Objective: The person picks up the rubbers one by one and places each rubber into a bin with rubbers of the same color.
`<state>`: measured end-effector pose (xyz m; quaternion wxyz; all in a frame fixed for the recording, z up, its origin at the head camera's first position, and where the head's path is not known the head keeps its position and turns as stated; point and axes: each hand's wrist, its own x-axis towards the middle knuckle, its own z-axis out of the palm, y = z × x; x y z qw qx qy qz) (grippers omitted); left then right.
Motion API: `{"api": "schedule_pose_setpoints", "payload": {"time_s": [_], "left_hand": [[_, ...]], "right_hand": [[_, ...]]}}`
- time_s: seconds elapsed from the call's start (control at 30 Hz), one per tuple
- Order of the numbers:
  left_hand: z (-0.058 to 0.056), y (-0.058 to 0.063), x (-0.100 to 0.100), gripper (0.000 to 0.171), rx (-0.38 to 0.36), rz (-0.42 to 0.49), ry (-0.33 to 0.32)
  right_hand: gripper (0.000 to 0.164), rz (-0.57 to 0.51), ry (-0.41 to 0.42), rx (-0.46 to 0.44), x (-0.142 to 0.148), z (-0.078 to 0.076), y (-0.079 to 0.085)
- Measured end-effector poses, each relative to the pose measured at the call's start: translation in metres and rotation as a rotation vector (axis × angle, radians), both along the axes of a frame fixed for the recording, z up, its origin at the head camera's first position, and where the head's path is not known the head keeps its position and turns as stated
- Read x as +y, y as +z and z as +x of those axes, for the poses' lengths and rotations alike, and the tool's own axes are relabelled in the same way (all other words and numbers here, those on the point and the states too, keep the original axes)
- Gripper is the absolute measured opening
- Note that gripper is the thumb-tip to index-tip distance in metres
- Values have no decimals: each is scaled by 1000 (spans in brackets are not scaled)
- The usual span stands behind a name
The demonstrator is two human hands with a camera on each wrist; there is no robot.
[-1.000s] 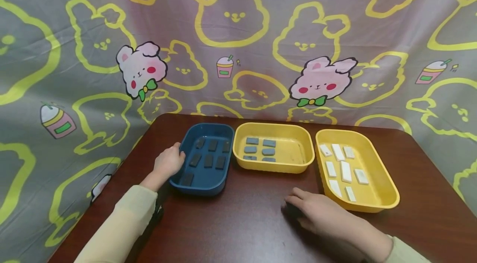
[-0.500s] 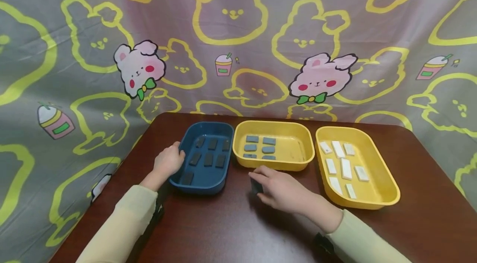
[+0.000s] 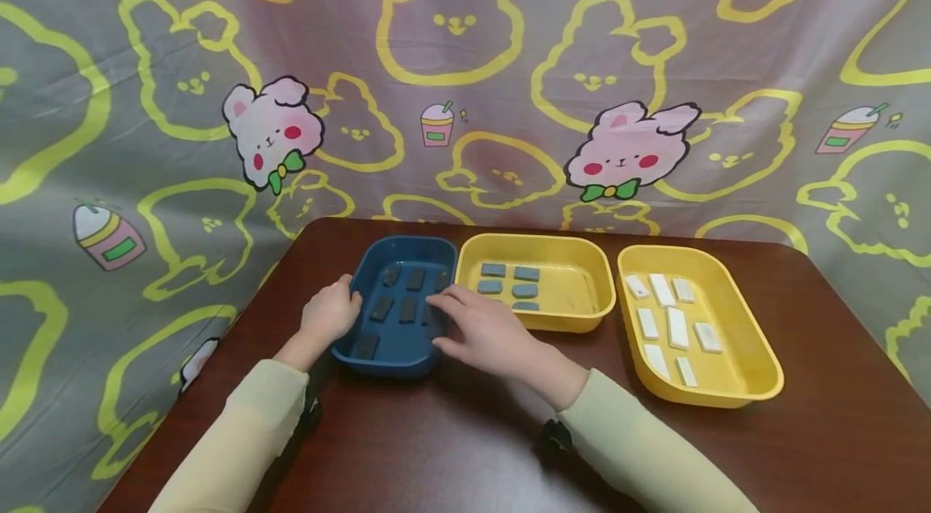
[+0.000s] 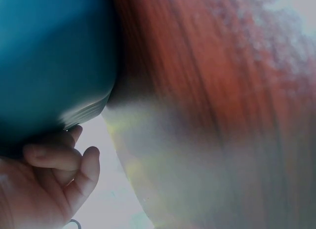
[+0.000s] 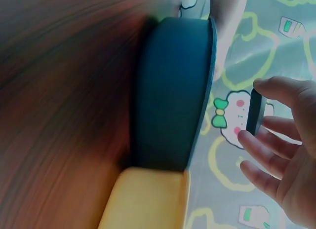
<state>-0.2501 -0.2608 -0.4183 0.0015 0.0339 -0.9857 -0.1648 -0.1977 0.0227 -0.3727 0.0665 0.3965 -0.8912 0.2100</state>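
Note:
My left hand (image 3: 329,311) grips the left edge of the blue tray (image 3: 393,367), in which dark flat blocks (image 3: 368,347) lie in rows. In the left wrist view, its fingers (image 4: 52,157) curl against the tray's outer wall. Over the tray's right rim reaches my right hand (image 3: 490,331). The right wrist view shows it pinching a small dark rectangular block (image 5: 255,112) between thumb and fingers, above rim height. In the head view this block is mostly hidden between the fingers, against the dark tray.
A yellow tray (image 3: 538,325) with several blue-grey blocks (image 3: 527,274) stands right beside the blue one. Farther right, a second yellow tray (image 3: 756,359) holds several white blocks (image 3: 677,327). All stand on a brown table (image 3: 465,448), before a patterned curtain (image 3: 502,36).
The right hand has moved left from beside the right yellow tray, past the middle one, to the blue tray, carrying the dark block. The left hand has stayed on the blue tray's edge.

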Motion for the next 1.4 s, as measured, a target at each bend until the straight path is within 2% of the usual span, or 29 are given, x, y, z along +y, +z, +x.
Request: {"api": "schedule_pose_setpoints", "payload": {"time_s": [0.17, 0.4, 0.57, 0.7, 0.83, 1.13, 1.4], "left_hand": [[0, 1, -1, 46, 6, -5, 2], [1, 1, -1, 45, 8, 0, 17], [5, 4, -1, 44, 28, -9, 2], [8, 4, -2, 44, 29, -2, -9], [10, 5, -4, 43, 38, 6, -18], [10, 6, -7, 43, 36, 2, -13], [11, 6, -7, 42, 26, -6, -11]], "right_hand": [[54, -6, -14, -23, -34, -13, -2], [50, 40, -69, -133, -71, -23, -17], [45, 137, -97, -163, -88, -24, -32], [43, 228, -138, -164, -97, -24, -38], [41, 289, -162, -170, -104, -24, -38], [14, 336, -184, -217, -112, -26, -35], [17, 355, -186, -232, -113, -25, -35]]}}
